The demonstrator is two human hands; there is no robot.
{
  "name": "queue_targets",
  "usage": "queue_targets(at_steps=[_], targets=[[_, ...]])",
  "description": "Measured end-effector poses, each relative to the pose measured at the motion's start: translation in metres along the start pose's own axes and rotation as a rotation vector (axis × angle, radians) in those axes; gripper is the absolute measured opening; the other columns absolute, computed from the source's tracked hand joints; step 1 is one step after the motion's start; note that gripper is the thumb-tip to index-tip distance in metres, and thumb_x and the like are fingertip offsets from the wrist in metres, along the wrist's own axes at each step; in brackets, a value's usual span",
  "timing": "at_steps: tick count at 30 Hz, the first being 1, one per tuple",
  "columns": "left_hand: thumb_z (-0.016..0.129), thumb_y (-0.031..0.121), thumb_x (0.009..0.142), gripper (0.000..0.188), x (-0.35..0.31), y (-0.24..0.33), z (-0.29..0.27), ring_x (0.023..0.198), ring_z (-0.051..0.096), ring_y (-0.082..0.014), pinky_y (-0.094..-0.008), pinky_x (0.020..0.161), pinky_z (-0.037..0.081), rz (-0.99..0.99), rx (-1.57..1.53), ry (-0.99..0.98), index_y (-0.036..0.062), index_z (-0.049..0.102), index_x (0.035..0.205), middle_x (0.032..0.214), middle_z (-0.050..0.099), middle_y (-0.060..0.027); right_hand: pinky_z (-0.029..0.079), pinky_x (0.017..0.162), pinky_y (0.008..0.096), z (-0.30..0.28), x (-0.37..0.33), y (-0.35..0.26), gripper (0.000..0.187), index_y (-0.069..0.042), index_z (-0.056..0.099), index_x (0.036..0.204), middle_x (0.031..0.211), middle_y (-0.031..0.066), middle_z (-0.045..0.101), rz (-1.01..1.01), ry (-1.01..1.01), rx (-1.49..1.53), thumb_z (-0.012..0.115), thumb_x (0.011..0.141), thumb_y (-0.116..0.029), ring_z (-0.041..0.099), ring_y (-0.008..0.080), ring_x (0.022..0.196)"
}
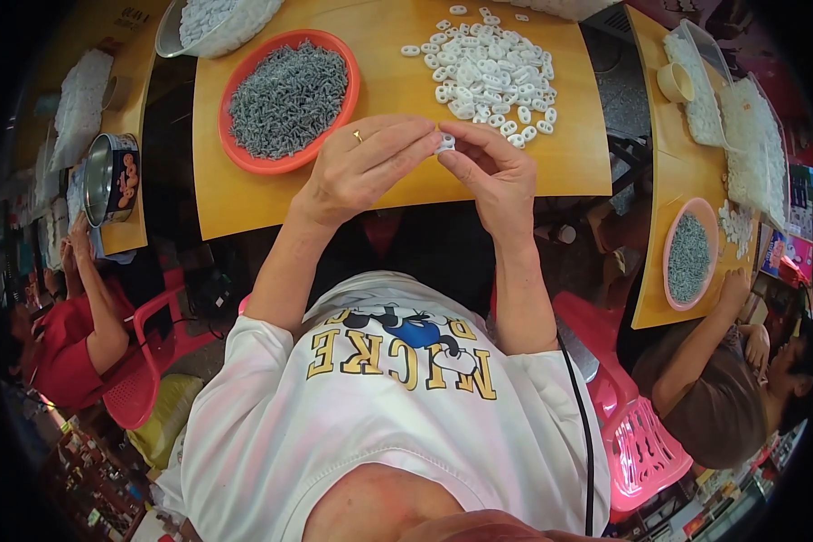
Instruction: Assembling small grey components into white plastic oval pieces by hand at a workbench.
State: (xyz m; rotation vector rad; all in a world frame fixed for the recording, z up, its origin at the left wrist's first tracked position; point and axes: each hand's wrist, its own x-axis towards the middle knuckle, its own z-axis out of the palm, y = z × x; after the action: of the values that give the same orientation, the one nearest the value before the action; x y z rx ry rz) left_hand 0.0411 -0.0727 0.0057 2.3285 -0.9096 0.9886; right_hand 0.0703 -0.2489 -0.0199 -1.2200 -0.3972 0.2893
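Observation:
Between the thumb and fingers of my right hand (pixel 495 172) is a small white two-hole plastic piece (pixel 445 144), held just above the table's near edge. My left hand (pixel 366 167), with a ring on one finger, meets it there, its fingertips pinched together against the piece. Whatever the left fingertips grip is too small to make out. Left of my hands stands a red round tray (pixel 353 90) heaped with small grey screws (pixel 289 99). Beyond my right hand lies a loose pile of the same white two-hole pieces (pixel 488 68).
The yellow table (pixel 388 90) also bears a clear tub (pixel 244 27) of white parts at the far left. At a right-hand table, a person (pixel 714 361) sits near a pink tray (pixel 712 226) of grey screws. Another person (pixel 90 334) sits left, near a dark tin (pixel 108 185).

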Motion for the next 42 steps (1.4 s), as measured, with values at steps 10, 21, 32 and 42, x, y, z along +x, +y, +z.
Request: queue_targets(at_steps=[10,21,32,42], targets=[[0.070,-0.003,0.069,0.035,-0.009,0.019,0.002,0.084,0.060,-0.0159,-0.0244,0.071,0.049,-0.708,-0.600,0.017,0.0017,0.064,0.102,0.097,0.061,-0.0091,0.047,0.077,0.0216,0.002,-0.003,-0.004,0.031,0.003,0.062,0.103,0.100,0.0081,0.059,-0.020,0.030,-0.027,0.065,0.073,0.009,0.057,0.0125,0.090],[0.066,-0.002,0.073,0.032,-0.025,0.021,0.014,0.100,0.058,-0.0250,-0.0314,0.084,0.050,-0.802,-0.999,0.166,-0.0013,0.061,0.105,0.108,0.058,-0.0162,0.050,0.078,0.0237,0.002,-0.008,0.002,0.030,0.005,0.061,0.103,0.099,0.0117,0.062,-0.026,-0.021,-0.053,0.065,0.073,0.009,0.061,0.0147,0.087],[0.066,0.003,0.076,0.024,-0.032,0.026,0.023,0.086,0.062,-0.0214,-0.0258,0.071,0.052,-0.792,-0.853,0.251,-0.0033,0.064,0.099,0.098,0.064,-0.0160,0.051,0.075,0.0240,0.005,-0.009,0.003,0.030,0.006,0.061,0.103,0.098,0.0133,0.062,-0.096,-0.032,-0.018,0.064,0.074,0.010,0.061,0.0156,0.084],[0.067,-0.001,0.074,0.019,-0.029,0.031,0.028,0.081,0.064,-0.0168,-0.0250,0.070,0.051,-0.761,-0.711,0.325,-0.0013,0.067,0.093,0.093,0.066,-0.0126,0.053,0.072,0.0249,0.006,-0.009,0.003,0.031,0.005,0.060,0.104,0.098,0.0125,0.060,-0.089,-0.028,-0.022,0.063,0.074,0.011,0.062,0.0165,0.083]])
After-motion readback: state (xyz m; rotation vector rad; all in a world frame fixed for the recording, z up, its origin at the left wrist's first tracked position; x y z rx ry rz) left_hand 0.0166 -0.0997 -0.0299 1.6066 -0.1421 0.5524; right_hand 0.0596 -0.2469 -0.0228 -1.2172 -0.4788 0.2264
